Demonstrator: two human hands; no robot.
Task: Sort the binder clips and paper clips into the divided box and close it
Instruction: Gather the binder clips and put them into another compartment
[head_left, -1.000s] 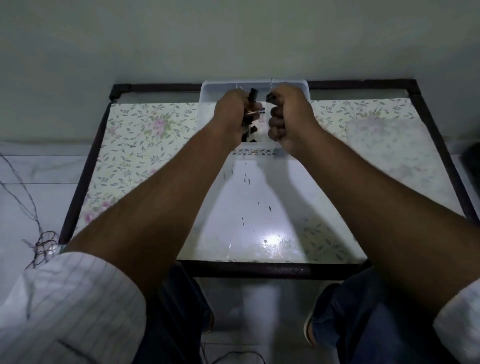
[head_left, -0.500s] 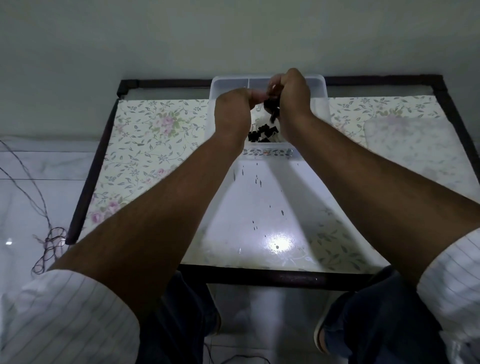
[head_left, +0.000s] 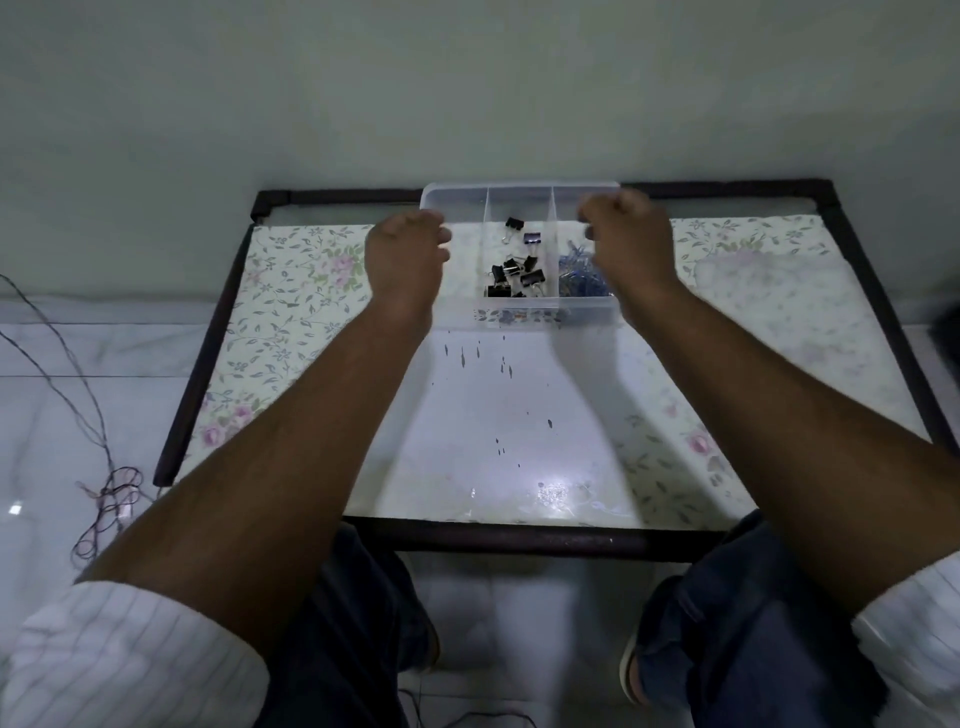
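Box: the clear plastic divided box (head_left: 519, 195), rectangular, sits between both hands at the far bench (head_left: 291, 322) edge.
Clips: black binder clips (head_left: 514, 275) lie in the middle compartment; bluish paper clips (head_left: 582, 270) beside the right hand.
Hands: left hand (head_left: 405, 260) and right hand (head_left: 628, 239) are loosely curled, holding nothing visible.
Change: half a second ago they met over the box; now parted.
Unclear: right fingertips blurred; box's left end hidden.

Dark-framed floral table (head_left: 291, 332) bearing clear divided box (head_left: 452, 200) at far edge
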